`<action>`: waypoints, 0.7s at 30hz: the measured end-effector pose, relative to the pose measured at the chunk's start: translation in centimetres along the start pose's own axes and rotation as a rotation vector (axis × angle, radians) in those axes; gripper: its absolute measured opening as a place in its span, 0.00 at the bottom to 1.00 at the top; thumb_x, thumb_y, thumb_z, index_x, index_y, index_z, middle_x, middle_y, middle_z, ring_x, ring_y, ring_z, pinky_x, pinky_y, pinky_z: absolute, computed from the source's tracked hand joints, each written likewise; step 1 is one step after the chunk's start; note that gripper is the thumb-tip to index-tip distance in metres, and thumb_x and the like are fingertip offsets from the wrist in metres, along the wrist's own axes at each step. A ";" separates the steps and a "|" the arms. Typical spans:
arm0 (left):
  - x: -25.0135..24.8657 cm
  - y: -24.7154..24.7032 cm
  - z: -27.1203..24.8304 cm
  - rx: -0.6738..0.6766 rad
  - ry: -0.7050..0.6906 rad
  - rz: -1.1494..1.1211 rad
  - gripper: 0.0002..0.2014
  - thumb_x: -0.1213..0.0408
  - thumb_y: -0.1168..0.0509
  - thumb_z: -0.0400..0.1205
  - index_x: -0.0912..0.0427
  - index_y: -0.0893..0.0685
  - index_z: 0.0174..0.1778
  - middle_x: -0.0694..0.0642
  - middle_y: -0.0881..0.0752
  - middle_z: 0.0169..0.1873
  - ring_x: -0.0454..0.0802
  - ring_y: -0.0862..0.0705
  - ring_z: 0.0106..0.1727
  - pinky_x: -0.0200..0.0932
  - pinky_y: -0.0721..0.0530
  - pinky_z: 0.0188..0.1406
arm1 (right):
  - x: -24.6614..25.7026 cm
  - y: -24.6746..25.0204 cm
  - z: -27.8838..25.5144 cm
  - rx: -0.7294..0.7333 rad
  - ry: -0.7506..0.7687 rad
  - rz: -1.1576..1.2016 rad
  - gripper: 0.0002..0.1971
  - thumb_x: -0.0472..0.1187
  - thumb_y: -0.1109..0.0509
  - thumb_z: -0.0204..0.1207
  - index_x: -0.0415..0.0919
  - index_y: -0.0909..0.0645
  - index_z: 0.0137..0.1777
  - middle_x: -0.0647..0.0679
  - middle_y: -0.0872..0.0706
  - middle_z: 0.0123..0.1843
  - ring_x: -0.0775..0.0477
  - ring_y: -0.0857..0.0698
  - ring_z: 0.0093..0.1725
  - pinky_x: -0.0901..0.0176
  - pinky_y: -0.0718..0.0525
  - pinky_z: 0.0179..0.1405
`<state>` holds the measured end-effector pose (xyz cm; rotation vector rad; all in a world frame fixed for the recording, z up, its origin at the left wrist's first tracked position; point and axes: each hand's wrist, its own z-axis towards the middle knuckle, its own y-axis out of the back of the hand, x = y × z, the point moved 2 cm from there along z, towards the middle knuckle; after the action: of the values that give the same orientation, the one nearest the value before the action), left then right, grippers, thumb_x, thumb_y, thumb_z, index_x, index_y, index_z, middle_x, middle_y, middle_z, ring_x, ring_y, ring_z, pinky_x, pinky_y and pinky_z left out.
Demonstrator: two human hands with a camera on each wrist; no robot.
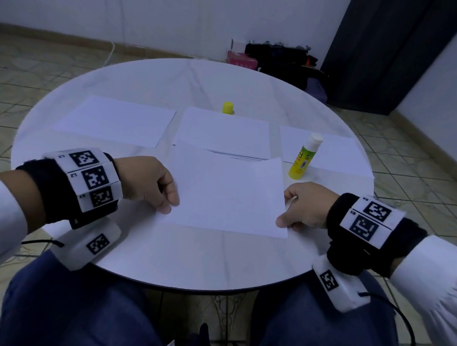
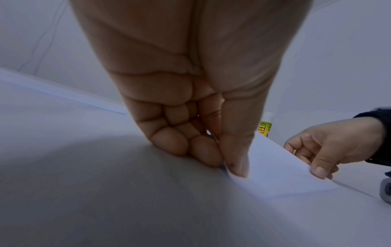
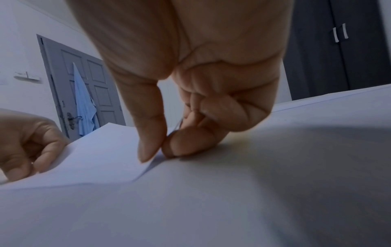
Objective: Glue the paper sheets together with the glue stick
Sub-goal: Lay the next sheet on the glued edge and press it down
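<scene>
White paper sheet [image 1: 227,194], yellow glue stick [image 1: 303,158], yellow cap [image 1: 228,107], white table [image 1: 147,82].

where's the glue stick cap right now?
Head view: the yellow cap stands on the table's far side, behind the middle paper sheet, left of the glue stick.

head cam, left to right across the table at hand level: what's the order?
left hand pinching the sheet's left edge → held paper sheet → right hand pinching its right edge. The glue stick stands just behind the sheet's right corner, so I leave it out of the order.
</scene>
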<state>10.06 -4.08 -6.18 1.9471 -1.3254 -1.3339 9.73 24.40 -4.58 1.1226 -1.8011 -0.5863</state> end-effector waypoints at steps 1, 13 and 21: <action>0.0 0.0 0.1 0.002 -0.003 0.008 0.08 0.65 0.21 0.71 0.49 0.11 0.40 0.47 0.13 0.33 0.39 0.19 0.33 0.26 0.25 0.32 | 0.0 0.0 0.0 -0.008 -0.003 -0.028 0.16 0.31 0.21 0.66 0.34 0.21 0.52 0.45 0.15 0.34 0.48 0.18 0.30 0.58 0.19 0.39; -1.2 1.0 0.0 0.070 0.055 0.443 0.42 0.44 0.27 0.73 0.39 0.41 0.81 0.42 0.23 0.41 0.46 0.20 0.47 0.35 0.28 0.42 | 6.1 -1.2 -0.4 0.026 0.245 -0.696 0.25 0.55 0.25 0.68 0.41 0.23 0.60 0.43 0.23 0.61 0.40 0.21 0.59 0.55 0.21 0.51; -1.1 1.4 1.5 -0.019 0.120 0.879 0.56 0.23 0.33 0.59 0.34 0.51 0.81 0.52 0.31 0.72 0.55 0.35 0.75 0.54 0.37 0.73 | 14.2 -7.4 2.7 0.138 0.538 -0.822 0.43 0.63 0.27 0.68 0.40 0.33 0.78 0.44 0.34 0.80 0.43 0.31 0.76 0.52 0.29 0.71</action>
<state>7.93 -3.49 -5.22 1.1387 -1.7775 -0.7635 8.17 8.27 -5.18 1.9147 -0.8873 -0.5449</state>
